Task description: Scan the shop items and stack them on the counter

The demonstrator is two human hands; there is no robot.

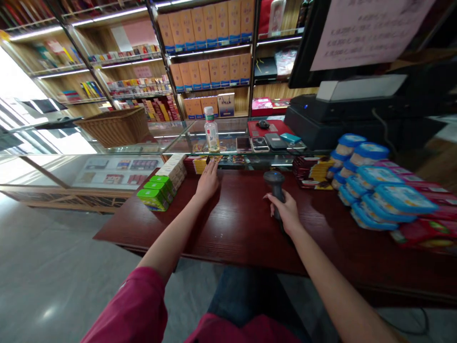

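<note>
My right hand is closed around the handle of the scanner, head up, mid-counter. My left hand lies flat, fingers together, fingertips touching a stack of packs. Green boxes sit just left of it.

1. I look down on a dark red wooden counter.
2. At its left end lie green boxes, with a row of pale cartons just behind them.
3. Along the back edge sit red-and-yellow packs and, further right, dark packs.
4. Mid-counter rests a barcode scanner.
5. The right end carries blue-lidded tubs among red packets.
</note>
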